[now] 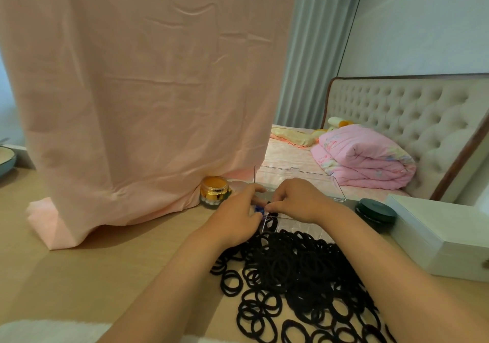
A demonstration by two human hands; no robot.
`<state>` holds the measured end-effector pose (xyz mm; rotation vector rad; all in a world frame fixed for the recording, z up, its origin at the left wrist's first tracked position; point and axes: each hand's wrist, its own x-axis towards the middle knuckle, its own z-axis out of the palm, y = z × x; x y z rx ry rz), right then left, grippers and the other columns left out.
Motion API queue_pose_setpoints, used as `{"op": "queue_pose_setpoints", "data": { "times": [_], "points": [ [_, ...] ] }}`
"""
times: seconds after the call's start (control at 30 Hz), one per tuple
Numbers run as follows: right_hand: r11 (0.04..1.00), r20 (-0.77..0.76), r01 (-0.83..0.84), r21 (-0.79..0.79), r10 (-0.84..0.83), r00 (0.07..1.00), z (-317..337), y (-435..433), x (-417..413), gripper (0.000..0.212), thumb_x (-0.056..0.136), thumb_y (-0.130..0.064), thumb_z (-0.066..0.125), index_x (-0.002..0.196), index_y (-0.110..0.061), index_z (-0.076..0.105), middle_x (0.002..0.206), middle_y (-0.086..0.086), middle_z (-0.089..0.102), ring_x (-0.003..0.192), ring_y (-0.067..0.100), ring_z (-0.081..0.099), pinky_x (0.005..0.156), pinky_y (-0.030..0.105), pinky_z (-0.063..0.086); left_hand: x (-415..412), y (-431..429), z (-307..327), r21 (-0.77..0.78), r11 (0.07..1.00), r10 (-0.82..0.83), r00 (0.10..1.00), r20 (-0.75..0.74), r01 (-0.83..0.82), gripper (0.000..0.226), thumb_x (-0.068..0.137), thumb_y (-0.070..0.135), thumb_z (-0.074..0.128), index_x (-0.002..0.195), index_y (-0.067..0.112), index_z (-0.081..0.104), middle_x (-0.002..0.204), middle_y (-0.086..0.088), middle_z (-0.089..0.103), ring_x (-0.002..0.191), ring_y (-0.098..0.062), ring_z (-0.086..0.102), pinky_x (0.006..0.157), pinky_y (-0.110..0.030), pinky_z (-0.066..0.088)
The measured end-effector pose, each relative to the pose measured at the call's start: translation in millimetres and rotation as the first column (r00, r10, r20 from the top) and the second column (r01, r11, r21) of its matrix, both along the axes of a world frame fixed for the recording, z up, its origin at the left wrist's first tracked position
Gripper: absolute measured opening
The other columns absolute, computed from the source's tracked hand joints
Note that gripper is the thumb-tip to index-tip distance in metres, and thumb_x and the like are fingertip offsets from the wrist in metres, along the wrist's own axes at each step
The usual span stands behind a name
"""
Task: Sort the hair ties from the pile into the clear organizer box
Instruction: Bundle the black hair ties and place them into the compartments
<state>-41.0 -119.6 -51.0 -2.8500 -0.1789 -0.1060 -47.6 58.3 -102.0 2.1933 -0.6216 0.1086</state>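
The clear organizer box (304,227) lies on the wooden table (92,263) with its transparent lid (299,181) swung up and back at the far side. Both hands meet over the box's left end. The right hand (299,202) is knuckles-up, its thumb and forefinger pinched on a black hair tie (269,204) just above a left compartment where a few more dark ties already lie. The left hand (238,218) reaches in from the box's left edge with its fingers curled toward the same spot. They touch or nearly touch a small blue item (259,209) at the box's left rim, but whether they actually hold anything cannot be told, as the fingertips are blurred and partly hidden. The pile of black hair ties (304,276) spreads across the table on the near side of the box, its far edge lying against the box's front wall and both forearms passing over it. Just left of the box stands a gold-lidded jar (214,192), set against the hem of a pink cloth (145,91) that hangs down and bunches on the table. Right of the box sits a dark green round tin (375,211), and beyond that a white box (436,234). Behind the box is a bed with a folded pink quilt (365,157) and a tufted headboard (410,109).
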Motion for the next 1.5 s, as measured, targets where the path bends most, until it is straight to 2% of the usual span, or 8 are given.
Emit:
{"op": "queue_pose_setpoints", "data": {
  "times": [0.13,0.37,0.6,0.7,0.83,1.03,1.27,1.5],
  "points": [
    [0.998,0.092,0.03,0.055,-0.035,0.995,5.1,2.1,-4.7,0.008,0.083,-0.027,0.077,0.089,-0.024,0.079,0.097,-0.007,0.07,0.095,0.015,0.063,0.086,0.035,0.052,1.5,3.7,1.0,0.118,0.993,-0.002,0.996,0.089,-0.008,0.052,0.093,0.016,0.058,0.142,0.031,0.048,0.14,0.006,0.052,0.134,-0.012,0.041,0.112,-0.03,0.035],
    [0.965,-0.06,-0.07,-0.253,0.056,0.997,-5.0,4.1,-7.8,0.034,0.076,-0.031,0.046,0.081,-0.013,0.074,0.088,0.01,0.072,0.084,0.031,0.066,0.072,0.042,0.057,3.6,3.7,1.5,0.299,0.954,-0.052,0.988,0.146,0.006,0.042,0.093,0.026,0.057,0.135,0.027,0.061,0.141,0.009,0.048,0.133,-0.011,0.038,0.107,-0.03,0.036],
    [0.998,0.123,-0.036,-0.043,0.041,0.992,22.4,-9.1,-45.4,0.031,0.086,-0.013,0.052,0.083,-0.029,0.078,0.095,-0.011,0.07,0.082,0.011,0.061,0.082,0.036,0.053,-2.2,4.2,18.4,0.311,0.95,-0.036,0.974,0.222,-0.036,0.024,0.089,0.025,0.061,0.111,0.03,0.068,0.111,0.009,0.051,0.113,-0.011,0.048,0.097,-0.033,0.048],
    [0.996,-0.047,-0.067,0.06,0.07,0.996,27.1,-10.4,-78.1,0.032,0.084,-0.014,0.055,0.084,-0.037,0.078,0.084,-0.006,0.073,0.064,0.013,0.061,0.069,0.035,0.055,-7.4,3.1,32.8,0.351,0.934,-0.124,0.983,0.136,0.069,0.014,0.086,0.023,0.062,0.095,0.032,0.068,0.098,0.013,0.063,0.092,-0.009,0.059,0.08,-0.029,0.052],
    [0.991,-0.193,-0.116,-0.067,0.101,0.976,19.0,-19.8,-97.2,0.025,0.089,-0.028,0.061,0.108,-0.038,0.074,0.1,-0.018,0.07,0.075,-0.013,0.06,0.073,0.015,0.048,-17.7,-9.1,36.4,0.505,0.841,-0.225,0.974,0.001,0.194,0.03,0.092,0.029,0.063,0.121,0.035,0.066,0.12,0.013,0.067,0.094,-0.005,0.058,0.086,-0.024,0.049],
    [0.961,-0.293,-0.08,-0.267,-0.002,0.956,2.3,-26.7,-99.2,0.037,0.085,-0.044,0.064,0.118,-0.029,0.07,0.096,-0.009,0.071,0.091,0.013,0.067,0.087,0.037,0.059,-27.7,-24.2,24.1,0.607,0.771,-0.221,0.975,-0.026,0.191,0.04,0.093,0.034,0.064,0.133,0.036,0.059,0.127,0.01,0.064,0.111,-0.011,0.061,0.097,-0.035,0.053],
    [0.959,-0.243,-0.091,-0.269,0.024,0.97,-14.7,-26.7,-87.3,0.022,0.085,-0.037,0.069,0.099,-0.02,0.075,0.097,0.002,0.074,0.09,0.022,0.069,0.083,0.042,0.06,-30.3,-22.7,31.6,0.586,0.776,-0.204,0.972,-0.115,0.232,0.038,0.095,0.033,0.064,0.133,0.035,0.06,0.125,0.011,0.064,0.102,-0.006,0.057,0.094,-0.026,0.048],
    [0.977,-0.134,-0.052,0.205,0.081,0.988,8.4,-43.4,-87.3,0.013,0.087,-0.036,0.073,0.094,-0.026,0.077,0.085,0.0,0.077,0.077,0.014,0.073,0.073,0.03,0.059,-31.4,-22.2,37.9,0.143,0.943,-0.255,0.929,-0.267,0.3,0.04,0.087,0.061,0.058,0.122,0.045,0.065,0.12,0.019,0.068,0.115,-0.003,0.061,0.107,-0.038,0.043]
  ]
}}
